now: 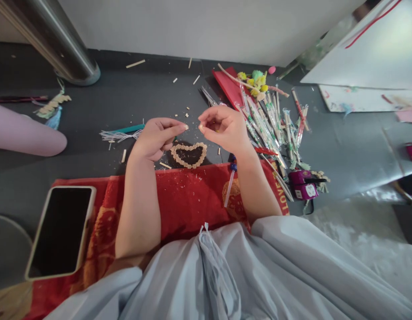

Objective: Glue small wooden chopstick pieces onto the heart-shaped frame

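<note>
Beige heart (188,155); left hand (157,138), right hand (223,129) perhaps pinching.

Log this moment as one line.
left hand: pinched, near heart outline | right hand: pinched | phone: on red cloth edge | wrapped sticks: right of hands

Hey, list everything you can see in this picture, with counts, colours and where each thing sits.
heart outline: one, tan, floor under the hands
phone: one, black screen, on cloth, left
red cloth: one, red and gold, across lap
wrapped sticks: many, clear, green, red, floor right
pompoms: several, yellow, teal, above sticks
purple device: one, right of cloth
metal pole: one, silver, upper left
left hand: grip pinched, above heart
right hand: grip pinched, facing left hand
</note>
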`<state>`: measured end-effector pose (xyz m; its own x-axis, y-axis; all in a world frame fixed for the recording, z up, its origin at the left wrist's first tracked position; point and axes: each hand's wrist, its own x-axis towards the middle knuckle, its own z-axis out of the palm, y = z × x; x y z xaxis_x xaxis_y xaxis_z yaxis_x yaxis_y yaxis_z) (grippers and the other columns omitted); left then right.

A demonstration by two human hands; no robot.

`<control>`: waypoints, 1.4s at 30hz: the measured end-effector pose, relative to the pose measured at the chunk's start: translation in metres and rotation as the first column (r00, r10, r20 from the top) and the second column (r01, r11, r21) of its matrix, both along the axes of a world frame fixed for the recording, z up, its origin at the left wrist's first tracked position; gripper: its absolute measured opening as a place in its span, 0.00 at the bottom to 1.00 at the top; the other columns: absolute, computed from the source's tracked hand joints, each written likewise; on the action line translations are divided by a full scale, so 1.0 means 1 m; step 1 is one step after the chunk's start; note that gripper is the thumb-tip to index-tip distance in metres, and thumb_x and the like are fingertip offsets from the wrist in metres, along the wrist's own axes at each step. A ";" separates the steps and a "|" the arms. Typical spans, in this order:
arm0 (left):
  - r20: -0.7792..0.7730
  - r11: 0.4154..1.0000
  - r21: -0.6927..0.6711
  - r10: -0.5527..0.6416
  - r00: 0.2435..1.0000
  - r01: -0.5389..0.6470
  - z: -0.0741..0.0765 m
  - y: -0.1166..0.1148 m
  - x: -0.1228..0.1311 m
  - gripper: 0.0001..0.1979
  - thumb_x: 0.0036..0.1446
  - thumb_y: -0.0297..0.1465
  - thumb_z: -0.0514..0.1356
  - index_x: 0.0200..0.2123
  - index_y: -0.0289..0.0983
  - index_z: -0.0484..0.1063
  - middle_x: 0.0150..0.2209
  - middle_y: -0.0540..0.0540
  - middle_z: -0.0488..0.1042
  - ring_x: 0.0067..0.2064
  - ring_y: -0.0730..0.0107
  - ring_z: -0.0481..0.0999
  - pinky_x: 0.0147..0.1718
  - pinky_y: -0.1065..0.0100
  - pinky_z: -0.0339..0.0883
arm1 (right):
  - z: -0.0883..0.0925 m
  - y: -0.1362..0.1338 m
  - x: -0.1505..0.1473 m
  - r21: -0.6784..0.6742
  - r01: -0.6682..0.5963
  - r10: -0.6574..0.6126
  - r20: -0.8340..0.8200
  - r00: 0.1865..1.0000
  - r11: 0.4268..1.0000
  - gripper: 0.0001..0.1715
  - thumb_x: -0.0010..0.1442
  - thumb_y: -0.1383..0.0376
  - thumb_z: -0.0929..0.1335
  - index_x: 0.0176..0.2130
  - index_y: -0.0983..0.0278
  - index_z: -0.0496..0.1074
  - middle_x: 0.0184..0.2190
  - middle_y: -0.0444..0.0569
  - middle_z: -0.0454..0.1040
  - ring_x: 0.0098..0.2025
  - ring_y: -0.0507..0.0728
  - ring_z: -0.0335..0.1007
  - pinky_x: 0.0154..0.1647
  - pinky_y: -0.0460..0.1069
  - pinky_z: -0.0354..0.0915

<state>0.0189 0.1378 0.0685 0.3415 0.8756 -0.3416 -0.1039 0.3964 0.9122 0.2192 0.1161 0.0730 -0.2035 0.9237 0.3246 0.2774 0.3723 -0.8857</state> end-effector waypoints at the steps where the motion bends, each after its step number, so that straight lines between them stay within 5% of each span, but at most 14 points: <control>1: 0.001 1.000 0.001 -0.004 1.000 0.004 0.000 0.000 0.000 0.04 0.51 0.27 0.68 0.30 0.33 0.76 0.17 0.59 0.54 0.16 0.87 0.44 0.17 0.73 0.35 | 0.001 -0.003 -0.001 0.003 -0.005 0.005 -0.012 1.000 1.000 0.09 0.55 0.65 0.72 0.39 0.61 0.72 0.33 0.43 0.73 0.34 0.49 0.71 0.36 0.46 0.71; 10: -0.021 1.000 0.002 -0.024 1.000 0.024 0.000 -0.001 0.001 0.03 0.52 0.27 0.66 0.31 0.33 0.77 0.17 0.58 0.54 0.17 0.87 0.45 0.17 0.74 0.37 | -0.003 -0.005 -0.004 0.013 -0.010 0.012 -0.137 0.991 1.000 0.02 0.56 0.66 0.72 0.34 0.61 0.75 0.32 0.42 0.75 0.31 0.47 0.71 0.34 0.46 0.72; 25: -0.058 0.999 -0.014 -0.034 0.998 0.034 0.003 -0.002 0.004 0.04 0.52 0.27 0.66 0.33 0.33 0.77 0.17 0.58 0.52 0.17 0.87 0.45 0.17 0.75 0.39 | -0.020 0.002 -0.006 -0.225 0.009 -0.091 -0.359 0.929 0.974 0.27 0.47 0.43 0.77 0.32 0.60 0.73 0.25 0.38 0.70 0.26 0.46 0.66 0.29 0.45 0.69; 33: 0.013 0.998 -0.009 -0.054 0.998 0.054 0.003 -0.002 0.003 0.05 0.51 0.28 0.68 0.29 0.34 0.76 0.17 0.59 0.52 0.16 0.88 0.44 0.17 0.73 0.35 | -0.029 0.004 -0.014 -0.066 0.015 -0.036 -0.321 0.946 0.998 0.23 0.48 0.44 0.76 0.30 0.59 0.76 0.29 0.40 0.69 0.35 0.49 0.68 0.37 0.48 0.66; 42: -0.014 0.998 -0.009 -0.061 0.998 0.061 0.005 -0.003 0.006 0.07 0.51 0.29 0.70 0.28 0.34 0.75 0.17 0.58 0.53 0.16 0.87 0.45 0.17 0.72 0.35 | -0.041 0.005 -0.020 -0.058 0.069 -0.080 -0.232 0.969 0.996 0.23 0.51 0.41 0.74 0.33 0.56 0.77 0.31 0.41 0.69 0.35 0.50 0.65 0.38 0.49 0.64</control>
